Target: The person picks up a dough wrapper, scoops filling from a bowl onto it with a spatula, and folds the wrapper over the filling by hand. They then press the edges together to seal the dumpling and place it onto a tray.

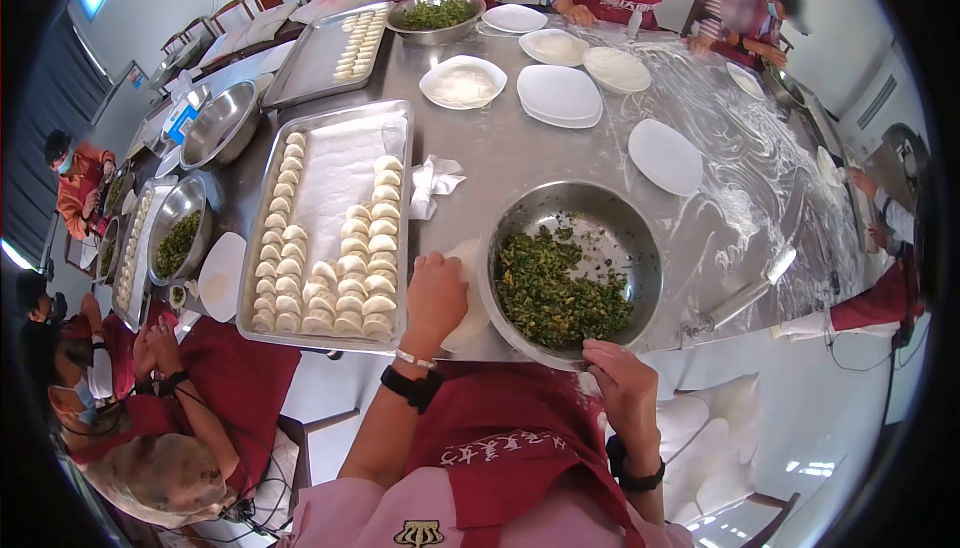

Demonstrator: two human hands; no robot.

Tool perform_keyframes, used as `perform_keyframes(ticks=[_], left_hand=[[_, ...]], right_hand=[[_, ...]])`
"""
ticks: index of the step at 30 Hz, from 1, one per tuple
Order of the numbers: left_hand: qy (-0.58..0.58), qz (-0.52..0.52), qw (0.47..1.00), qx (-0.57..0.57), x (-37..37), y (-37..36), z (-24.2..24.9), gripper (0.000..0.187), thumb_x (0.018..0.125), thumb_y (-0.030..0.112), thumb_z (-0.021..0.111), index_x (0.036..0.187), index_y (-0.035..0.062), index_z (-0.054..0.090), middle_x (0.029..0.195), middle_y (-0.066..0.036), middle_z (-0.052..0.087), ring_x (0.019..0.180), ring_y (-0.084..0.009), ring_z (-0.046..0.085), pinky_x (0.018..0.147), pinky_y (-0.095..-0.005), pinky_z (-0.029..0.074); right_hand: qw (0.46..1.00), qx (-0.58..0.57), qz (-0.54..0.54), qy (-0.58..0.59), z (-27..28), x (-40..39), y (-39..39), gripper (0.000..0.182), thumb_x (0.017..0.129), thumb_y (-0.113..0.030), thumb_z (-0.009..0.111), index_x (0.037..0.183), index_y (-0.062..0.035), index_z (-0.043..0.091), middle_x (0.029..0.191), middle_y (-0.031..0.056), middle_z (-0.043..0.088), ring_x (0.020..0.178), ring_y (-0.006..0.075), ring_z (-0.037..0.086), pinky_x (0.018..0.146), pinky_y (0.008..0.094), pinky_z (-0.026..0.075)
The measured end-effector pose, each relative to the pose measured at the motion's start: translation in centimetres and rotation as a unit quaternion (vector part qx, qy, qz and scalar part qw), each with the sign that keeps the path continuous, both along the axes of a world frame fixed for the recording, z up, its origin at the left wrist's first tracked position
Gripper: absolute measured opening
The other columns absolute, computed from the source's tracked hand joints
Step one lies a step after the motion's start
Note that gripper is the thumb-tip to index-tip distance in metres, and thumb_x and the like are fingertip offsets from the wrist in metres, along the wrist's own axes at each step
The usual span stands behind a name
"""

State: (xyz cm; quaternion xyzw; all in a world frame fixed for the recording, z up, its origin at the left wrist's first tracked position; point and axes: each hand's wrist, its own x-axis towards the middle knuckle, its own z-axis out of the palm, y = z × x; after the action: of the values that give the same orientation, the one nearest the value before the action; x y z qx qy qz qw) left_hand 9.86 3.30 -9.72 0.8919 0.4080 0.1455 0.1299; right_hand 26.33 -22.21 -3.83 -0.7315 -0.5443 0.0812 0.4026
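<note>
My left hand (437, 296) is between the dumpling tray and the steel bowl, over the edge of a white plate (468, 326). Its fingers are curled, and whatever they may hold is hidden. At the near rim of the steel bowl (645, 248), my right hand (622, 380) has its thumb and fingers drawn together; I cannot make out anything in them. Chopped green filling with yellow bits (550, 293) lies in the bowl, mostly on its left side. Rows of folded dumplings (350, 288) stand in the metal tray (335, 138) on my left.
A crumpled white cloth (436, 184) lies beside the tray. White plates (665, 156) are spread over the floury steel table (590, 158). A rolling pin (740, 298) lies at right. Farther off are another filling bowl (435, 20) and dumpling tray (330, 53). Several people work around the table.
</note>
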Motion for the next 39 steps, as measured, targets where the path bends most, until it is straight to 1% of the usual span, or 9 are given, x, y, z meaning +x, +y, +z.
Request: perform_keyframes(ticks=[10,15,19,20,24,27,28,34,39], left_hand=[[-0.095,-0.007,0.995,0.013,0.2,-0.8,0.7,0.012,0.076,0.001,0.067,0.087,0.0042,0.061,0.091,-0.013,0.06,0.093,-0.0369,0.058,0.08,-0.0466,0.048],[-0.115,-0.005,0.992,0.046,-1.1,-1.2,1.5,0.014,0.076,0.0,0.066,0.087,0.005,0.061,0.089,-0.013,0.059,0.094,-0.0363,0.058,0.076,-0.0473,0.049],[-0.24,0.006,0.971,0.014,-2.9,-1.5,3.6,0.019,0.072,-0.003,0.07,0.087,0.0049,0.06,0.082,-0.013,0.055,0.075,-0.0353,0.057,0.067,-0.0419,0.049],[-0.283,0.029,0.958,-0.034,-3.3,-1.5,3.5,0.018,0.075,-0.005,0.07,0.086,0.0044,0.058,0.082,-0.009,0.059,0.069,-0.0267,0.06,0.065,-0.0347,0.05],[-0.482,0.101,0.802,-0.338,-4.6,-2.6,5.5,0.012,0.087,0.0,0.068,0.096,0.0007,0.06,0.105,-0.011,0.067,0.084,-0.0145,0.066,0.075,-0.0272,0.055],[-0.574,0.102,0.639,-0.502,-3.8,-4.2,6.4,0.02,0.09,0.003,0.066,0.107,-0.0027,0.058,0.104,-0.012,0.066,0.086,-0.0173,0.068,0.079,-0.0297,0.058],[-0.544,0.076,0.644,-0.533,-4.0,-4.4,5.4,0.027,0.093,0.004,0.062,0.117,-0.0055,0.055,0.108,-0.014,0.066,0.097,-0.0231,0.069,0.088,-0.0361,0.058],[-0.576,0.03,0.456,-0.677,-2.2,-7.1,3.1,0.037,0.096,0.003,0.057,0.132,-0.0074,0.05,0.128,-0.022,0.061,0.117,-0.0328,0.063,0.1,-0.0438,0.054],[-0.57,0.023,0.435,-0.697,-1.7,-7.7,3.7,0.037,0.099,0.003,0.053,0.135,-0.008,0.048,0.13,-0.025,0.059,0.124,-0.0367,0.058,0.105,-0.047,0.051]], right_hand=[[0.995,0.037,-0.095,-0.003,-0.3,1.5,0.5,0.014,0.082,-0.006,0.074,0.096,-0.0022,0.073,0.094,0.0145,0.073,0.088,0.0319,0.07,0.078,0.0373,0.056],[0.964,0.039,-0.217,0.15,1.6,2.8,0.5,0.014,0.09,-0.011,0.069,0.096,0.0007,0.073,0.082,0.0135,0.073,0.074,0.0214,0.071,0.068,0.0313,0.055],[0.925,0.092,-0.301,0.211,1.7,5.4,2.3,0.019,0.093,-0.012,0.065,0.099,0.0046,0.072,0.077,0.012,0.072,0.069,0.0143,0.07,0.064,0.029,0.053],[0.931,0.097,-0.304,0.178,0.6,6.4,2.9,0.022,0.094,-0.014,0.064,0.098,0.0061,0.071,0.076,0.0128,0.072,0.067,0.0158,0.07,0.063,0.0286,0.054],[0.938,0.063,-0.312,0.135,-2.5,8.6,4.9,0.024,0.096,-0.016,0.061,0.097,0.0066,0.069,0.075,0.0131,0.071,0.065,0.0175,0.071,0.062,0.0293,0.055],[0.93,0.053,-0.298,0.207,-3.0,8.1,6.6,0.025,0.096,-0.016,0.06,0.097,0.0076,0.068,0.076,0.0133,0.071,0.063,0.0187,0.072,0.059,0.0298,0.057],[0.924,0.06,-0.284,0.25,-3.5,7.8,7.4,0.025,0.096,-0.015,0.06,0.097,0.008,0.068,0.076,0.0136,0.071,0.063,0.019,0.072,0.059,0.0298,0.057],[0.897,0.084,-0.245,0.358,-3.5,5.8,9.5,0.024,0.095,-0.012,0.059,0.098,0.0115,0.065,0.081,0.0164,0.07,0.067,0.023,0.073,0.059,0.0298,0.061],[0.848,0.112,-0.257,0.45,-3.8,5.9,9.6,0.022,0.094,-0.008,0.059,0.098,0.0132,0.064,0.082,0.0186,0.069,0.066,0.0233,0.072,0.059,0.0293,0.062]])
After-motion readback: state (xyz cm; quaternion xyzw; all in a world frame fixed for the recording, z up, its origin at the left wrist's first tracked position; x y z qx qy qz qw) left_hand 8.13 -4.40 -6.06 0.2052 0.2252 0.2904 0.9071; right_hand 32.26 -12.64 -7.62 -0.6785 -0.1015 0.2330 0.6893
